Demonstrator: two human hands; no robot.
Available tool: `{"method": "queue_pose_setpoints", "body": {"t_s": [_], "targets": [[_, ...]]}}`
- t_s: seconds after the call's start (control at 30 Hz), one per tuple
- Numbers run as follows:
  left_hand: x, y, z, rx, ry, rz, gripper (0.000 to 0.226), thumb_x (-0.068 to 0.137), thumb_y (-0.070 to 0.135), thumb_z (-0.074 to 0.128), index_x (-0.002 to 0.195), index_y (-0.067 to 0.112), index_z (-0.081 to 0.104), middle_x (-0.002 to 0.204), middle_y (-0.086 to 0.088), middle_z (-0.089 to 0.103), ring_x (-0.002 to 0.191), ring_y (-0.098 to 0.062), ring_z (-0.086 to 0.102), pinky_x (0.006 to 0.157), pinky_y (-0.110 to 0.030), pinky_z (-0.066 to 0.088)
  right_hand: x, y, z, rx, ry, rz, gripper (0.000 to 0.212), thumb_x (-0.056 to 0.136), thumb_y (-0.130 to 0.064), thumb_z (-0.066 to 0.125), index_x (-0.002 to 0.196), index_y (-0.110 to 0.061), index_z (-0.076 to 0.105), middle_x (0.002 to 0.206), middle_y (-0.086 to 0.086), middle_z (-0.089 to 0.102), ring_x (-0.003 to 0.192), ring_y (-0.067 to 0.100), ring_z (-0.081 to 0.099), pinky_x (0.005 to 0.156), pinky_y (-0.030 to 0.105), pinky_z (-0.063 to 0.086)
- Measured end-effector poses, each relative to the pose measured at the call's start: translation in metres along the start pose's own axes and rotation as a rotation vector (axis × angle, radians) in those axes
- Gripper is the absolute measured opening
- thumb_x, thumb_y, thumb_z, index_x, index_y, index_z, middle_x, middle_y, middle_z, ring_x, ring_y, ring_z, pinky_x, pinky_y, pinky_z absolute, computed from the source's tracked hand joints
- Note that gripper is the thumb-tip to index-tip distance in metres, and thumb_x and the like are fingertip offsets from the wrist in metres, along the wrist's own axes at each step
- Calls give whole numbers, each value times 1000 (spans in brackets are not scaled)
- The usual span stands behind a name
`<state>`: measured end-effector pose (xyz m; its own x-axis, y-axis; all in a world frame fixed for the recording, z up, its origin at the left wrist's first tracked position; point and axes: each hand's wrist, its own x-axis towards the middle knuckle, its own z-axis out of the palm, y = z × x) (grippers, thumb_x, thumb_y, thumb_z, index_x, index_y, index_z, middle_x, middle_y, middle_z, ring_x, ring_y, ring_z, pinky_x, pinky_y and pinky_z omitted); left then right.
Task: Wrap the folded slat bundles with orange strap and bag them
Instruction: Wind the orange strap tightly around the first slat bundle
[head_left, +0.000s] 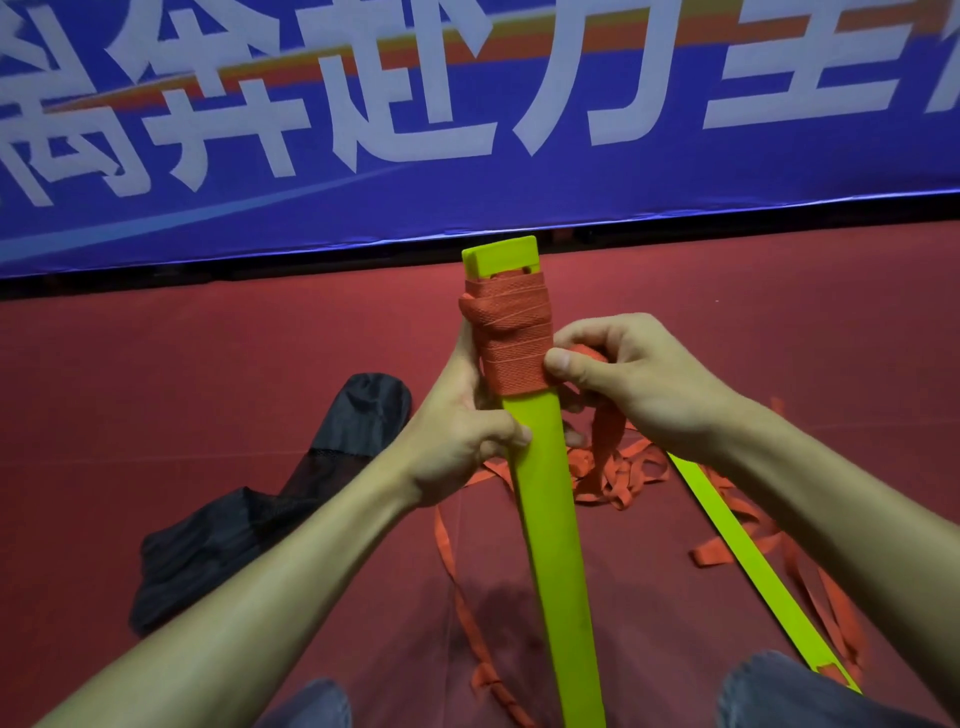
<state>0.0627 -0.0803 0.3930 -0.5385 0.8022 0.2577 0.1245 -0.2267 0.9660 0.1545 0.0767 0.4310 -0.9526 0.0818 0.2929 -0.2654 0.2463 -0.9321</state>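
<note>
A yellow-green slat bundle (545, 493) stands tilted in front of me, its top end near the blue banner. Orange strap (511, 332) is wound in several turns round its upper part. My left hand (457, 431) grips the bundle just below the wrapping, thumb across the front. My right hand (623, 369) pinches the strap at the right edge of the wrapping. The loose strap (618, 473) trails down from that hand to a tangle on the red floor. A black mesh bag (291, 493) lies on the floor to the left.
A single yellow-green slat (748, 556) lies on the red floor (208, 364) at the right among more strap. A blue banner with white characters (467, 130) fills the background. My knees in jeans (795, 696) show at the bottom edge.
</note>
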Motion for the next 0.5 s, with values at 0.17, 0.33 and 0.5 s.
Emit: {"method": "queue_pose_setpoints", "body": {"t_s": [0.17,0.33,0.5], "targets": [[-2,2,13,284,226,162,116,74,9,77,147,54,-1,120,1,65,101,-17,70,91,-43,57,5,0,3,-110,234,-31,18,87,-19,69,74,-9,61,49,-16,52,47,-2,44,42,13,39],[4,1,21,577,403,142,125,68,19,90,154,46,3,100,8,71,83,-4,71,84,-39,59,6,-1,16,-232,379,-67,30,75,-22,82,65,-9,57,54,-8,55,45,-1,45,44,18,38],[5,2,13,546,395,124,118,63,20,87,148,59,16,97,4,75,83,-15,74,78,-44,62,7,-1,16,-346,376,-62,31,72,-30,84,66,-8,62,57,-6,60,48,0,46,51,22,39]]}}
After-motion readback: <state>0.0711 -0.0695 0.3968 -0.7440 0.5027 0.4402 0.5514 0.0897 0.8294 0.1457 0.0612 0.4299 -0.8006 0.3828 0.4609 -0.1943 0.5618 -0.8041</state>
